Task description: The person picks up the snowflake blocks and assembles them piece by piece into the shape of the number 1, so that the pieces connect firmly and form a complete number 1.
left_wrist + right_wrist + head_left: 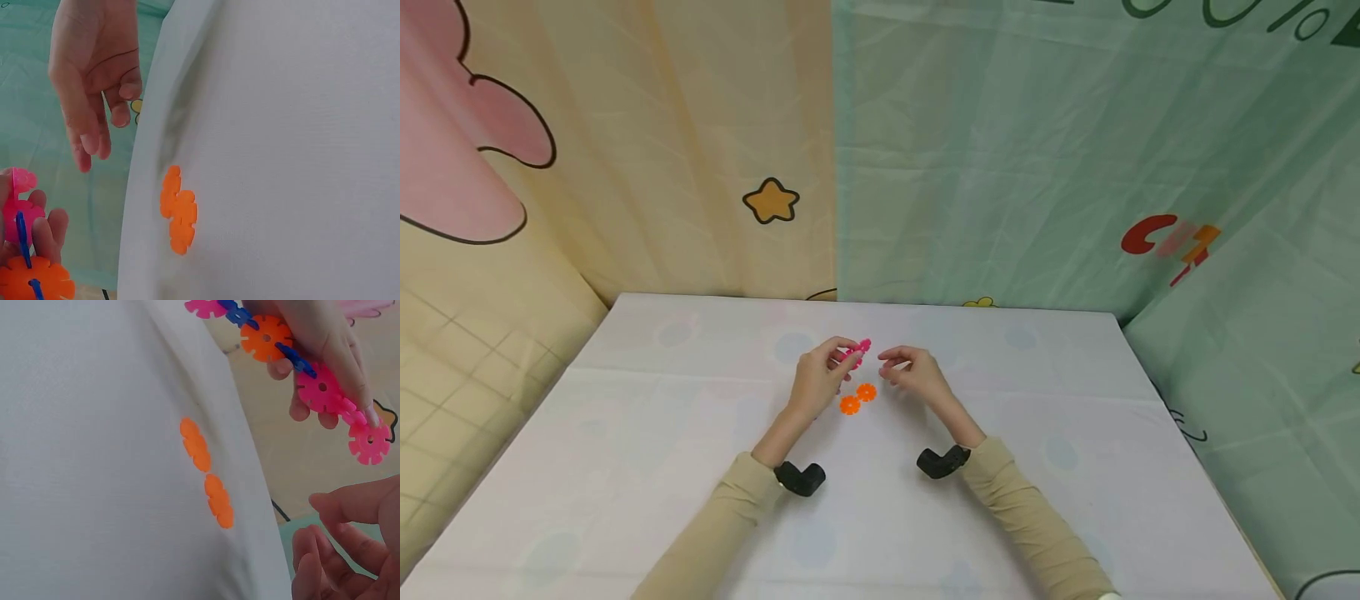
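My left hand [815,382] holds a chain of notched plastic snowflake discs [320,391] slotted into one another. In the right wrist view this chain runs from a pink disc through blue and orange ones to more pink discs at the other end. The thumb and fingers pinch it near those end pink discs. Across from it, my right hand [917,375] hovers above the table with loosely bent fingers and nothing between them. Two loose orange discs [850,405] lie side by side on the table below the hands.
A pale cloth with faint spots covers the table [1037,500]. Behind it hang a cream curtain [700,108] and a green curtain [985,150] with printed figures. Black wrist cameras [801,479] sit at both cuffs.
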{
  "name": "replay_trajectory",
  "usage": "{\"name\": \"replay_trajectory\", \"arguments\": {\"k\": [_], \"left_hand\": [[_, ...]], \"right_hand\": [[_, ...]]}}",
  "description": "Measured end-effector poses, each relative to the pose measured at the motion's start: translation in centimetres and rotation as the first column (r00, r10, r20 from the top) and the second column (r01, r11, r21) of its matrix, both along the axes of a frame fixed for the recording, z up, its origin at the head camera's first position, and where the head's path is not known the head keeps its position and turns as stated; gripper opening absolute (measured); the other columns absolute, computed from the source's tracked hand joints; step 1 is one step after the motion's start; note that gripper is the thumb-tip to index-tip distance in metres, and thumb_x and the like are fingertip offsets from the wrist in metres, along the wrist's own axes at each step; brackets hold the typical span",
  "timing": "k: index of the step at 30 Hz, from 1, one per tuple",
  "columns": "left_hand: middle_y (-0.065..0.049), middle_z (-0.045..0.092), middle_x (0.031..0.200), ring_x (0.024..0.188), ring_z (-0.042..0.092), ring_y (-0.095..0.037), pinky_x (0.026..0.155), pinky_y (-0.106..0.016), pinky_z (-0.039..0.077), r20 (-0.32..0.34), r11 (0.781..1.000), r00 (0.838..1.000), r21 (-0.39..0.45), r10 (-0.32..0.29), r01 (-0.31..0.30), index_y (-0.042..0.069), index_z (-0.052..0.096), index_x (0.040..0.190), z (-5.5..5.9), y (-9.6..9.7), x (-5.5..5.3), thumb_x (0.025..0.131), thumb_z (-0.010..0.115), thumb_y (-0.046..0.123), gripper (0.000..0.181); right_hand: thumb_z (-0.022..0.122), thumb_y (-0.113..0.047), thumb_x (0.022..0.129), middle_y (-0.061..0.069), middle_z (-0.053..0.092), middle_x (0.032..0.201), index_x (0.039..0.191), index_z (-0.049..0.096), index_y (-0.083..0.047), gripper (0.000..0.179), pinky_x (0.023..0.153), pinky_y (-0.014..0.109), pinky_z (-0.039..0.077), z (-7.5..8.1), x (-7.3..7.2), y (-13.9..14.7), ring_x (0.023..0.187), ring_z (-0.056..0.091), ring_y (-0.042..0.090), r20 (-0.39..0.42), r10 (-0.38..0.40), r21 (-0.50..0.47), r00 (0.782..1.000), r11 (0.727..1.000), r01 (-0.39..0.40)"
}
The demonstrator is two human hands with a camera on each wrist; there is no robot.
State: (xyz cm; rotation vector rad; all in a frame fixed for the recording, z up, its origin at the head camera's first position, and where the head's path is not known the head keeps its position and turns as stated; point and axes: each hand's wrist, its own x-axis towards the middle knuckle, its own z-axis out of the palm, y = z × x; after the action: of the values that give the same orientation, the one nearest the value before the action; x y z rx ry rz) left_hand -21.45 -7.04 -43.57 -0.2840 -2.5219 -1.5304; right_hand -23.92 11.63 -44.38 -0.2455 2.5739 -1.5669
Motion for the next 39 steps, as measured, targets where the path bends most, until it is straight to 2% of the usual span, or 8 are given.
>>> {"name": "replay_trajectory", "arguments": {"k": [5,8,16,21,26,32,37,39], "left_hand": [[-0.008,0.066,0.072,0.060,0.056,-0.018,0.050,-0.022,0.042,-0.071,0.993,0.995,-0.089,0.074,-0.080,0.015,0.070,0.106,0.0,-0.4,-0.3,0.090,0.067,0.026,0.020],[-0.006,0.067,0.073,0.059,0.055,-0.016,0.052,-0.023,0.044,-0.087,0.989,0.992,-0.110,0.092,-0.101,0.015,0.070,0.106,0.0,-0.7,-0.5,0.090,0.067,0.028,0.021],[-0.006,0.066,0.075,0.057,0.055,-0.014,0.050,-0.022,0.046,-0.077,0.994,0.995,-0.084,0.068,-0.075,0.013,0.070,0.106,-0.2,-1.2,-0.8,0.090,0.068,0.028,0.022],[-0.007,0.067,0.081,0.062,0.057,-0.016,0.053,-0.021,0.048,-0.061,0.996,0.997,-0.067,0.054,-0.058,0.013,0.068,0.108,-0.5,-1.5,-0.9,0.091,0.066,0.027,0.022],[-0.008,0.068,0.087,0.068,0.057,-0.017,0.056,-0.020,0.048,-0.057,0.996,0.997,-0.066,0.055,-0.058,0.013,0.067,0.109,-0.8,-1.7,-0.8,0.092,0.065,0.027,0.022],[-0.009,0.069,0.090,0.066,0.057,-0.017,0.053,-0.020,0.049,-0.061,0.998,0.997,-0.042,0.046,-0.049,0.011,0.067,0.107,-1.1,-1.6,-0.6,0.092,0.065,0.025,0.020],[-0.008,0.070,0.093,0.065,0.056,-0.017,0.053,-0.020,0.049,-0.068,0.998,0.997,-0.041,0.047,-0.050,0.011,0.069,0.105,-1.3,-1.5,-0.6,0.091,0.066,0.025,0.020],[-0.008,0.070,0.093,0.064,0.056,-0.016,0.053,-0.020,0.049,-0.068,0.998,0.996,-0.042,0.049,-0.052,0.011,0.069,0.105,-1.3,-1.5,-0.6,0.091,0.067,0.025,0.020]], "right_hand": [[0.073,-0.009,0.083,0.014,0.069,0.101,0.110,0.069,-0.003,0.028,0.059,0.025,0.051,-0.5,0.0,-0.4,0.066,0.060,0.018,-0.009,0.038,0.059,0.999,0.998,-0.037],[0.074,-0.010,0.082,0.012,0.069,0.100,0.109,0.069,-0.006,0.028,0.060,0.025,0.051,-0.9,-0.2,-0.6,0.068,0.059,0.015,-0.010,0.050,0.097,0.999,0.994,-0.049],[0.076,-0.010,0.080,0.010,0.069,0.099,0.109,0.069,-0.008,0.030,0.058,0.023,0.049,-1.1,0.0,-0.8,0.065,0.057,0.015,0.028,0.069,0.169,0.997,0.983,-0.072],[0.077,-0.016,0.080,0.007,0.068,0.098,0.108,0.070,-0.010,0.030,0.064,0.024,0.048,-1.4,0.2,-1.0,0.074,0.057,0.016,0.050,0.081,0.245,0.995,0.965,-0.091],[0.076,-0.018,0.081,0.006,0.069,0.101,0.107,0.072,-0.009,0.028,0.072,0.026,0.050,-1.6,0.5,-1.3,0.084,0.059,0.017,0.021,0.113,0.309,0.993,0.944,-0.114],[0.075,-0.017,0.082,0.008,0.068,0.102,0.105,0.074,-0.010,0.024,0.071,0.026,0.048,-1.5,0.6,-1.8,0.084,0.055,0.018,-0.002,0.146,0.369,0.989,0.919,-0.135],[0.077,-0.018,0.081,0.006,0.067,0.099,0.102,0.072,-0.009,0.024,0.070,0.024,0.047,-1.4,0.7,-1.8,0.081,0.053,0.016,-0.008,0.145,0.372,0.989,0.919,-0.131],[0.078,-0.017,0.080,0.006,0.066,0.096,0.100,0.070,-0.009,0.023,0.069,0.024,0.047,-1.4,0.8,-1.7,0.079,0.052,0.017,-0.013,0.146,0.353,0.989,0.926,-0.132]]}}
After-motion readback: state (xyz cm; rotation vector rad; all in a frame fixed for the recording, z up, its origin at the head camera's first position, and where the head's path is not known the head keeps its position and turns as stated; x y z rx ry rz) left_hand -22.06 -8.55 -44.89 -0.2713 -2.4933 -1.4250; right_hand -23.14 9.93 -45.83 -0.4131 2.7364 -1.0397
